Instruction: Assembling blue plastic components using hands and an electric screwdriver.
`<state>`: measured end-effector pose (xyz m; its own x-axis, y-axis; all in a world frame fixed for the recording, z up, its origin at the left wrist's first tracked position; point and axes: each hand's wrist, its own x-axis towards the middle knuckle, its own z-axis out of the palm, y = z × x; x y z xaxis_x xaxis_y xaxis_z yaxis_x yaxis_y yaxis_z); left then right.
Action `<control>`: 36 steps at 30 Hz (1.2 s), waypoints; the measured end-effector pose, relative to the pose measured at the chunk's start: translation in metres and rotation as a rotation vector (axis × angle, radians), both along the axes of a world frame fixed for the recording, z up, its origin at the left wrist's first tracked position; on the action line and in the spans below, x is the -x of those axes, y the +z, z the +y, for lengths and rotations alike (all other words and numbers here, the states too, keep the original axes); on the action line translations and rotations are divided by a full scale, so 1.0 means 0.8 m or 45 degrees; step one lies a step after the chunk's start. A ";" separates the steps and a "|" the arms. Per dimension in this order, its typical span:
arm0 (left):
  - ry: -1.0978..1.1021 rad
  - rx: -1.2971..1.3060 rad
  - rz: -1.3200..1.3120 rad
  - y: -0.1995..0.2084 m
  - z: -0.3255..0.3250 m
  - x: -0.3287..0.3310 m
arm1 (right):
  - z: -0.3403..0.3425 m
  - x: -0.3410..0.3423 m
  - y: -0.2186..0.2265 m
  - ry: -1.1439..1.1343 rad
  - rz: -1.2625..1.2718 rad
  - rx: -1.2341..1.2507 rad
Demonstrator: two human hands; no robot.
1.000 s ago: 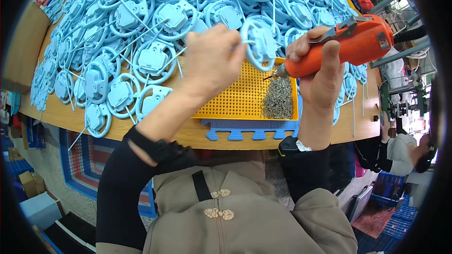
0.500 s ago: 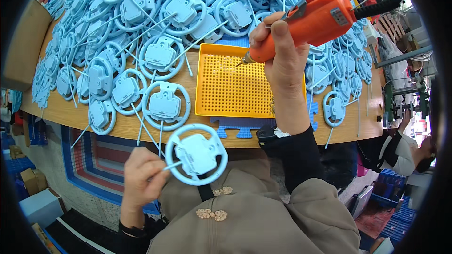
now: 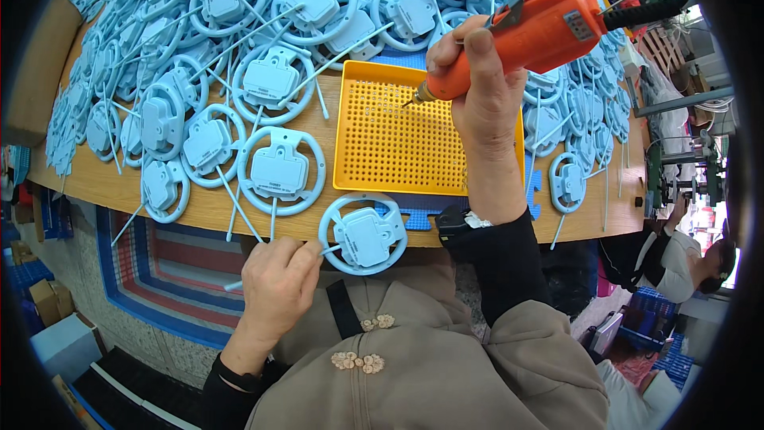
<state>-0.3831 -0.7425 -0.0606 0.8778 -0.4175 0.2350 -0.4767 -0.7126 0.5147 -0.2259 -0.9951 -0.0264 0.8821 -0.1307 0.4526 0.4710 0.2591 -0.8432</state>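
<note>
A light blue plastic toy steering wheel [image 3: 368, 237] on a thin rod is in my left hand [image 3: 280, 283], whose fingers are closed round the rod. The wheel, its flat label plate facing up, is at the table's front edge, just below the yellow tray. My right hand [image 3: 487, 103] grips an orange electric screwdriver [image 3: 533, 36], its bit angled down to the left over the tray. The yellow perforated tray [image 3: 344, 179] has small screws standing in several of its upper left holes. My right forearm covers part of the tray's right side.
Many more blue wheels [image 3: 274, 163] with rods are heaped across the wooden table [image 3: 318, 137], behind and on both sides of the tray. A blue foam mat [image 3: 418, 215] lies beneath the tray. The screwdriver's black cable [image 3: 649, 12] runs off to the upper right. Another person sits at far right.
My left hand has moved up and to the right, bringing the wheel closer to the tray and table edge. My right hand with the screwdriver has barely shifted.
</note>
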 end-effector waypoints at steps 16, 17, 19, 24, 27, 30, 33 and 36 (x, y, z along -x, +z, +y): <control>-0.016 -0.035 -0.042 0.017 -0.048 -0.003 | -0.011 0.046 0.053 -0.026 -0.087 -0.029; -0.028 -0.019 -0.036 0.015 -0.050 -0.002 | -0.008 0.059 0.060 0.020 -0.074 -0.027; -0.037 -0.004 -0.016 0.013 -0.054 0.000 | -0.001 0.087 0.069 0.110 -0.022 0.025; -0.004 -0.006 -0.095 0.007 -0.057 0.002 | 0.016 0.141 0.042 0.269 0.041 0.134; 0.022 -0.018 -0.050 0.008 -0.057 0.004 | 0.022 0.153 0.042 0.304 0.079 0.230; 0.034 -0.037 -0.017 0.012 -0.060 0.004 | 0.025 0.156 0.040 0.233 0.040 0.300; 0.036 -0.048 -0.016 0.015 -0.060 0.004 | 0.027 0.157 0.036 0.303 0.121 0.221; 0.037 -0.056 -0.025 0.016 -0.061 0.004 | 0.032 0.157 0.034 0.256 0.097 0.231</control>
